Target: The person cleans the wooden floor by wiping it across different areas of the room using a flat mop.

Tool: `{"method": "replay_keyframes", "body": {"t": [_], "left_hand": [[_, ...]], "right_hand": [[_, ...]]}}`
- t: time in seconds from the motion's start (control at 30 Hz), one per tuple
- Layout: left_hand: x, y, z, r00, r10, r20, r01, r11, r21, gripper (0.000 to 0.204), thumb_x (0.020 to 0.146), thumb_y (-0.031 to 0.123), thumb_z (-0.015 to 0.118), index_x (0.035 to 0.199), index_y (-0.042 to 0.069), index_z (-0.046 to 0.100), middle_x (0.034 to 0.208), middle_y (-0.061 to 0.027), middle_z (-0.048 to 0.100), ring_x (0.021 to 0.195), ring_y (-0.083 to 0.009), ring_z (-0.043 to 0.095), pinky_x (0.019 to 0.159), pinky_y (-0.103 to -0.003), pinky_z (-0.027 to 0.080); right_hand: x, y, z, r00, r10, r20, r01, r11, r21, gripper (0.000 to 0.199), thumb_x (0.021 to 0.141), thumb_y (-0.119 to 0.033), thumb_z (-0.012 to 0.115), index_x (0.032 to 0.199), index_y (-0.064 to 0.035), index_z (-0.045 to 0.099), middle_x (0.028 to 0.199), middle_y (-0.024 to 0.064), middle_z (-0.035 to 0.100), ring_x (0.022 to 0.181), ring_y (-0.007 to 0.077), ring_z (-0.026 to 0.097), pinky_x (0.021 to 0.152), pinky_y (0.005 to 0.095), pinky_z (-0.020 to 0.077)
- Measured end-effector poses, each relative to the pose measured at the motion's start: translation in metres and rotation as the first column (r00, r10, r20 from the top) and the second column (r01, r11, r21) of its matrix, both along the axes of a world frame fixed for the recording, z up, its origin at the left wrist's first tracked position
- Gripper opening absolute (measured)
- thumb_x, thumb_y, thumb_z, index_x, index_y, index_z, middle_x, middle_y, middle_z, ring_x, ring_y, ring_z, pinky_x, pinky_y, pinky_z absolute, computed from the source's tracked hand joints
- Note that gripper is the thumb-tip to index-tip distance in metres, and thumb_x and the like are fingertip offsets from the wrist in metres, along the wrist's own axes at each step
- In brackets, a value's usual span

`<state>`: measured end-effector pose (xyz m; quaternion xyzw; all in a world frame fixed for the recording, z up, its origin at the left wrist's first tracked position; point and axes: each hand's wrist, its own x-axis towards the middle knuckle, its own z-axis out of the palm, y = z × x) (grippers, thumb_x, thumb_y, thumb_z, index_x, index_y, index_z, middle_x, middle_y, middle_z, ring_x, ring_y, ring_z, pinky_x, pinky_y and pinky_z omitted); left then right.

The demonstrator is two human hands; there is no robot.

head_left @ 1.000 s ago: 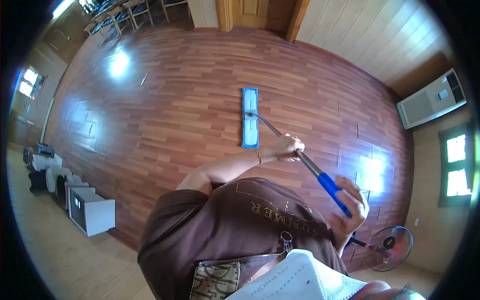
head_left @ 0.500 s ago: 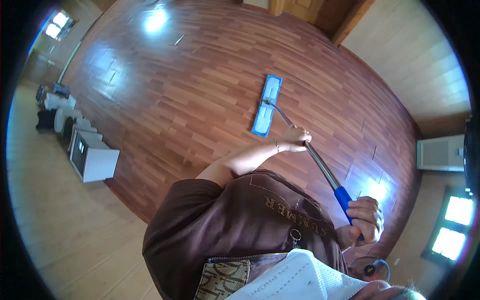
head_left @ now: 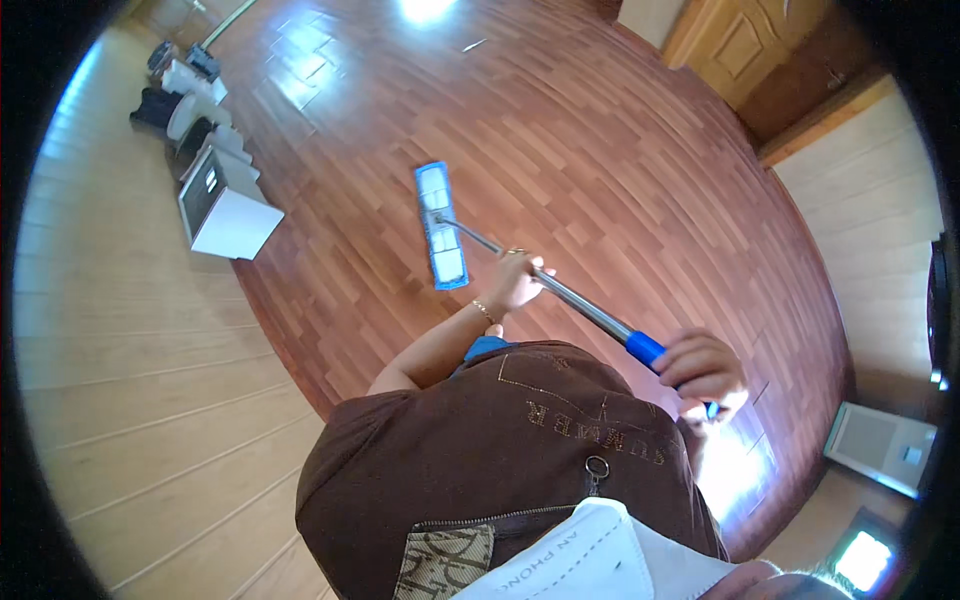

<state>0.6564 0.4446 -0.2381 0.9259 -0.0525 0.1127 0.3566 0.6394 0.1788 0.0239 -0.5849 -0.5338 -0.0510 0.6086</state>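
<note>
A flat mop with a blue-edged, pale rectangular head [head_left: 434, 188] lies on the wood-look floor, left of centre ahead of me. Its metal pole [head_left: 590, 312] slants from the head down to the right, ending in a blue grip [head_left: 645, 348]. My left hand [head_left: 517, 280], with a bracelet at its wrist, is closed round the lower part of the pole. At the top end, my right hand [head_left: 707, 372] wraps round the blue grip near my chest. Both hands hold the mop off to the front of my body.
Along the left wall stand a white box-shaped appliance [head_left: 238, 228] and several smaller items, including a black one [head_left: 157, 108]. A wooden door [head_left: 745, 45] is at the far right. A white unit [head_left: 880, 447] stands by the right wall. Bright light reflects off the reddish-brown floor [head_left: 600, 180].
The mop head has moved left and its angle has turned; the pole now lies flatter. Both hands have shifted with it, still on the pole. The whole view has turned toward the right.
</note>
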Motion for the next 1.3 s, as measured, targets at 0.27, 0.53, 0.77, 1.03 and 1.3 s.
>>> {"method": "replay_keyframes", "body": {"t": [0.27,0.53,0.77,1.03,1.3], "left_hand": [[-0.072,0.121,-0.037,0.904,0.428,-0.018,-0.425,0.902,0.079,0.026,0.075,0.03,0.071,0.063,0.01,0.06,0.066,-0.0105,0.058,0.07,-0.0335,0.058,0.063,-0.046,0.042],[-0.13,0.173,-0.082,0.808,0.581,-0.094,-0.549,0.802,0.236,0.029,0.081,0.034,0.067,0.071,0.008,0.06,0.077,-0.0113,0.061,0.079,-0.0336,0.059,0.067,-0.05,0.043],[-0.107,0.172,-0.075,0.883,0.442,-0.158,-0.393,0.88,0.266,0.026,0.079,0.034,0.066,0.068,0.01,0.065,0.075,-0.0121,0.064,0.079,-0.0337,0.061,0.067,-0.047,0.043],[-0.021,0.099,-0.017,0.986,-0.081,-0.143,0.089,0.995,0.05,0.025,0.074,0.031,0.07,0.063,0.011,0.061,0.072,-0.0135,0.061,0.073,-0.0356,0.059,0.069,-0.048,0.042],[0.054,-0.018,-0.01,0.786,-0.615,0.069,0.618,0.773,-0.143,0.017,0.067,0.019,0.065,0.061,0.011,0.051,0.059,-0.0133,0.055,0.061,-0.0364,0.058,0.056,-0.051,0.043]], "right_hand": [[0.037,0.107,-0.041,0.845,0.466,-0.261,-0.506,0.855,-0.111,0.014,0.077,-0.018,0.072,0.076,-0.0077,0.062,0.085,0.0062,0.067,0.091,0.0279,0.066,0.093,0.0479,0.0392],[0.032,0.158,-0.073,0.681,0.421,-0.599,-0.534,0.845,-0.014,0.012,0.087,-0.002,0.062,0.077,-0.0003,0.058,0.08,0.0097,0.062,0.086,0.0245,0.061,0.098,0.0485,0.044],[0.035,0.143,-0.062,0.663,0.302,-0.685,-0.42,0.908,-0.006,0.008,0.089,0.001,0.059,0.081,-0.0009,0.059,0.079,0.0071,0.059,0.085,0.0226,0.059,0.098,0.0497,0.0424],[0.008,0.071,0.005,0.87,-0.024,-0.493,0.021,1.0,-0.011,0.003,0.081,-0.001,0.063,0.079,-0.0022,0.062,0.076,0.0135,0.066,0.081,0.0277,0.066,0.084,0.0483,0.053],[-0.059,0.02,0.062,0.849,-0.518,0.107,0.529,0.836,-0.147,0.031,0.09,-0.036,0.058,0.075,-0.0083,0.058,0.067,0.0085,0.065,0.064,0.0245,0.067,0.056,0.0341,0.049]]}}
